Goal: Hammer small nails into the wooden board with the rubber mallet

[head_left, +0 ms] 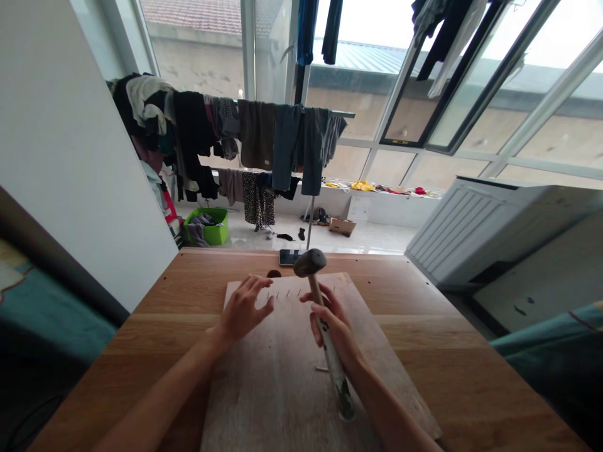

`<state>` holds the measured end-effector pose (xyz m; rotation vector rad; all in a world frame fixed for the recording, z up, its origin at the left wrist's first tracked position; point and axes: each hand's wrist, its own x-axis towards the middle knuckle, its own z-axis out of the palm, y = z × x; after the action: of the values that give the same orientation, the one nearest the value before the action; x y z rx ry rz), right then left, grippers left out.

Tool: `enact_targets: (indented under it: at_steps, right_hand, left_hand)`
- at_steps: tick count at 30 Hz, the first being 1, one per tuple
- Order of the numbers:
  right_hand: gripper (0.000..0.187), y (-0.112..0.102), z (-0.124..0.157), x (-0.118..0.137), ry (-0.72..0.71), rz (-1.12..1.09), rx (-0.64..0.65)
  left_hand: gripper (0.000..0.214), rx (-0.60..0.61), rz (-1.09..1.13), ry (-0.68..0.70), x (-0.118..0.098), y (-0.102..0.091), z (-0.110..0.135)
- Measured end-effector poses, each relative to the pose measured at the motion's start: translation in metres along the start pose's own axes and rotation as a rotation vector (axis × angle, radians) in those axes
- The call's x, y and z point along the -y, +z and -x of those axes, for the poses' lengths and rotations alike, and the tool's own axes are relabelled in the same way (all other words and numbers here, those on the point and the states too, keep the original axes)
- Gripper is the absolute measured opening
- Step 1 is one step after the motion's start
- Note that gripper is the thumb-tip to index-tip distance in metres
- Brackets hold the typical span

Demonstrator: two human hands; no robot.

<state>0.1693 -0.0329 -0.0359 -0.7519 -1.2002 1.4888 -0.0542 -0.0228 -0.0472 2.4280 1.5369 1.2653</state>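
Note:
My right hand (335, 328) is wrapped round the wooden handle of a hammer (311, 263), whose dark head is raised above the far edge of a wooden board (282, 389). A row of several small nails (287, 293) stands in the board near that edge. My left hand (245, 309) rests on the board left of the nails, fingers spread and pointing toward them, holding nothing I can see. The board lies on a brown wooden table (424, 351).
A phone (288, 256) lies at the table's far edge, with a small dark round object (274, 274) beside the board. Beyond stand a clothes rack (264, 138) full of garments, a green basket (210, 226) and windows. A white unit (475, 226) stands at the right.

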Motion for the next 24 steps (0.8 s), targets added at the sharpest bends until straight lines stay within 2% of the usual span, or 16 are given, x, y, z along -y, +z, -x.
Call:
enact_targets:
  at_steps: [1, 4, 5, 7, 9, 12, 14, 19, 21, 24]
  right_hand:
    - [0.031, -0.003, -0.001, 0.002, -0.024, -0.007, -0.049]
    - [0.025, -0.009, -0.003, 0.005, -0.054, -0.033, -0.153]
    - [0.024, -0.010, -0.004, 0.005, -0.057, -0.043, -0.171]
    - [0.025, -0.011, -0.004, 0.005, -0.054, -0.058, -0.180]
    - [0.026, -0.010, -0.004, 0.005, -0.038, -0.069, -0.163]
    - [0.027, -0.009, -0.004, 0.004, -0.012, -0.083, -0.147]
    - [0.027, -0.008, -0.004, 0.003, -0.008, -0.086, -0.145]
    - [0.027, -0.008, -0.004, 0.000, -0.013, -0.094, -0.140]
    - [0.027, -0.007, -0.005, 0.000, -0.024, -0.094, -0.142]
    - [0.028, -0.004, -0.005, 0.001, -0.031, -0.101, -0.150]
  left_hand:
    - [0.020, 0.060, -0.014, 0.082, -0.016, -0.002, 0.000]
    - [0.015, 0.414, -0.106, 0.407, -0.072, 0.002, 0.006]
    - [0.016, 0.486, -0.159, 0.498, -0.088, 0.006, 0.009]
    - [0.022, 0.524, -0.260, 0.589, -0.112, 0.018, 0.018]
    - [0.023, 0.530, -0.300, 0.601, -0.123, 0.029, 0.027]
    - [0.025, 0.503, -0.313, 0.615, -0.122, 0.040, 0.035]
    - [0.024, 0.490, -0.299, 0.627, -0.118, 0.040, 0.036]
    - [0.008, 0.549, -0.273, 0.621, -0.106, 0.019, 0.026]
    - [0.008, 0.576, -0.280, 0.551, -0.091, 0.005, 0.021]
    - [0.018, 0.544, -0.288, 0.339, -0.052, -0.015, 0.017]
